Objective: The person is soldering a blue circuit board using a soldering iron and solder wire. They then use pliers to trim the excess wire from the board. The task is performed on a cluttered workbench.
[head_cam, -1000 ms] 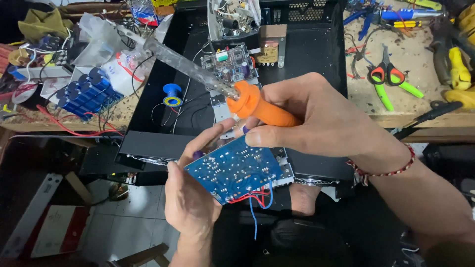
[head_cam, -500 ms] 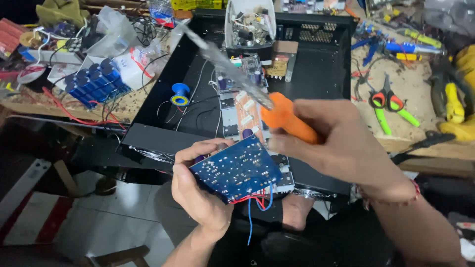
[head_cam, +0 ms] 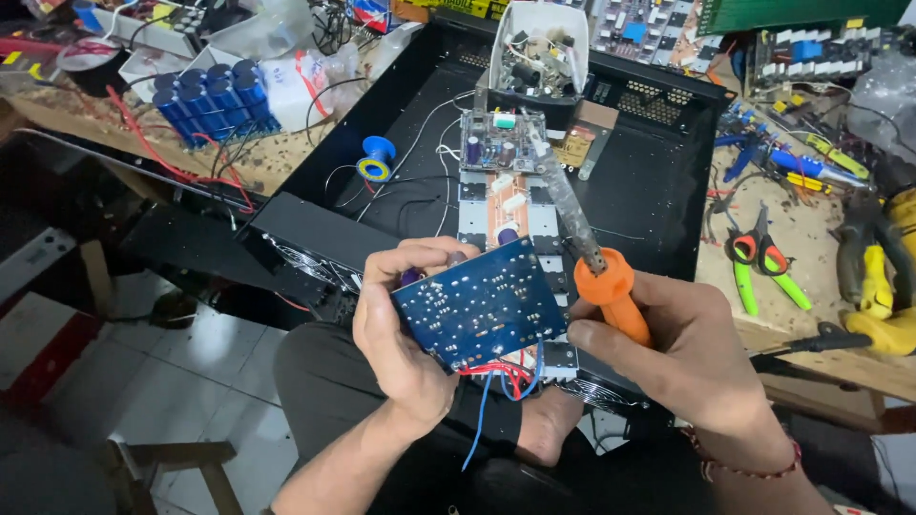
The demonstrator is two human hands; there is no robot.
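Observation:
My left hand [head_cam: 401, 329] grips a blue circuit board [head_cam: 482, 303] with its solder side up, red and blue wires hanging from its lower edge. My right hand [head_cam: 673, 343] holds a soldering iron [head_cam: 596, 257] by its orange handle, just right of the board. The iron's metal shaft points up and away from the board, toward the black chassis.
An open black metal chassis [head_cam: 658, 191] on the workbench holds boards, wires and a blue solder spool [head_cam: 376, 158]. Blue capacitors [head_cam: 212, 95] lie at left. Green-handled cutters [head_cam: 754, 257] and a yellow tool [head_cam: 878, 286] lie at right. A white parts box [head_cam: 539, 52] sits behind.
My right hand has swung the soldering iron from pointing left over the chassis to pointing up, and has dropped to the right of the board. The view has tilted down slightly.

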